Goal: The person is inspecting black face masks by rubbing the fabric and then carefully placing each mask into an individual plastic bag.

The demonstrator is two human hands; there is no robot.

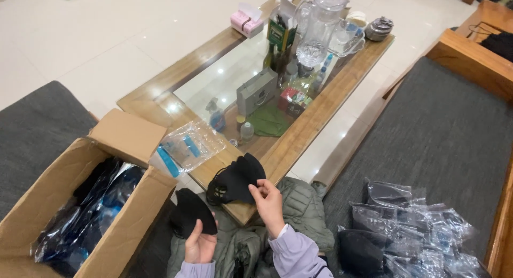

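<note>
My left hand point(200, 244) holds a black face mask point(189, 210) low in the view, fingers curled around its lower edge. My right hand point(269, 201) pinches the edge of a second black face mask point(235, 180), held up over the near edge of the wooden coffee table point(315, 117). Both hands are above my lap, which is covered by a grey-green padded jacket point(299, 214). An empty clear plastic bag with blue print point(189, 145) lies on the table corner just beyond the masks.
An open cardboard box point(107, 203) of bagged masks stands at left. A pile of bagged black masks point(406, 230) lies on the grey sofa cushion at right. The glass-topped table carries a clear jug point(320, 26), bottles, small boxes and a green mask point(270, 120).
</note>
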